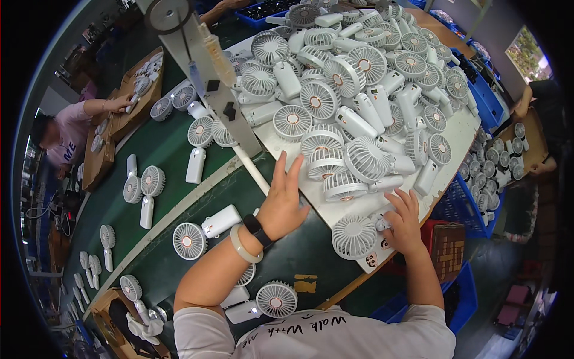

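Gripping white handheld fan (357, 235) by its handle: right hand (403, 222), fingers curled round it. Fan lies at near edge of white board (463, 128), round grille toward person. Left hand (281, 200) released, fingers spread flat, fingertips touching board's left edge just beside fan pile (359, 90). Pile heaped across board, white grilles and handles tangled. Board rests on green worktop (161, 149); loose fans scattered along it. Second person (69, 134) far left, hand on cardboard tray (128, 99). Blue crate (460, 203) right of board, below it.
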Demonstrator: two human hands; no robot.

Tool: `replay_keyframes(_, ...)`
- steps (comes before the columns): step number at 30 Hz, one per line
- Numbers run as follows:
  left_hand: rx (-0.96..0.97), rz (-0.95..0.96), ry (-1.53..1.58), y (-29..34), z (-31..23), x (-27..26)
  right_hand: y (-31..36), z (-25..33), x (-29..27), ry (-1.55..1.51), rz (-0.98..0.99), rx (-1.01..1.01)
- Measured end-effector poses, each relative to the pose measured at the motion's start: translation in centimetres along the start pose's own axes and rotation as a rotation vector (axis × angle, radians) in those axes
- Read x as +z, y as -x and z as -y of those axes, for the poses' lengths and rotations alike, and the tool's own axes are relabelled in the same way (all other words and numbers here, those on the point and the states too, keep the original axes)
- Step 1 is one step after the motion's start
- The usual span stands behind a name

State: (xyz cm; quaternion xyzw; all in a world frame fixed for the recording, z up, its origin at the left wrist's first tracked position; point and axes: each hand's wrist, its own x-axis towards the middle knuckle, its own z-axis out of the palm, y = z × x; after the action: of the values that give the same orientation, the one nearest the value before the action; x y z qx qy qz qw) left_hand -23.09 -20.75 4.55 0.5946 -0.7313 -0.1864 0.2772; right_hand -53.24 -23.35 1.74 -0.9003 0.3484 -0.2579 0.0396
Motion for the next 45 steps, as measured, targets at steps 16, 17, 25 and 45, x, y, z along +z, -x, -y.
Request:
replay_keyframes(16,-0.099,0.16,-0.094,12.3,0.9,-9.7,0.5,8.5,-1.7,-1.28,-0.043,0.65)
replay_keyframes(17,-0.119,0.149,-0.115,13.3,1.8,-10.5,-1.3,10.8,-2.1,-1.523,0.253,0.666)
replay_keyframes(25,-0.712,-0.379,-0.484,19.1,16.5,-15.1,-17.4,21.0,6.9,-1.966,0.934,0.397)
replay_keyframes(45,-0.345,-0.887,1.611,25.7,16.2,-14.0,-24.3,31.9,14.7,-1.991,0.905,0.518)
